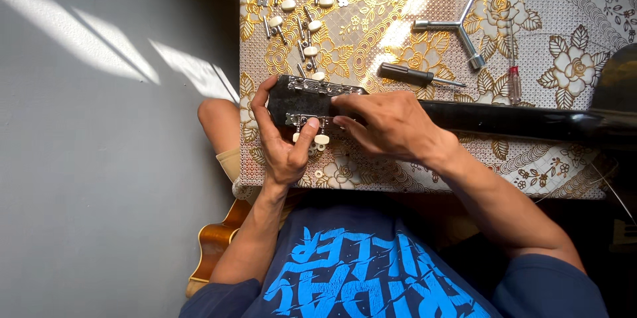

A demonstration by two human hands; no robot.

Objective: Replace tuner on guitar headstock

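Note:
A black guitar headstock lies face down on the patterned table, its neck running off to the right. Metal tuner strips with cream knobs sit along its edges. My left hand wraps around the headstock's end, thumb on the near tuner strip and fingers over the far edge. My right hand rests across the headstock and neck, fingertips pressing on the near tuner strip beside my left thumb.
On the gold floral tablecloth lie a black-handled screwdriver, a three-armed metal socket wrench, a small clear-handled screwdriver and several loose tuning pegs. Another guitar's brown body stands by my left side on the grey floor.

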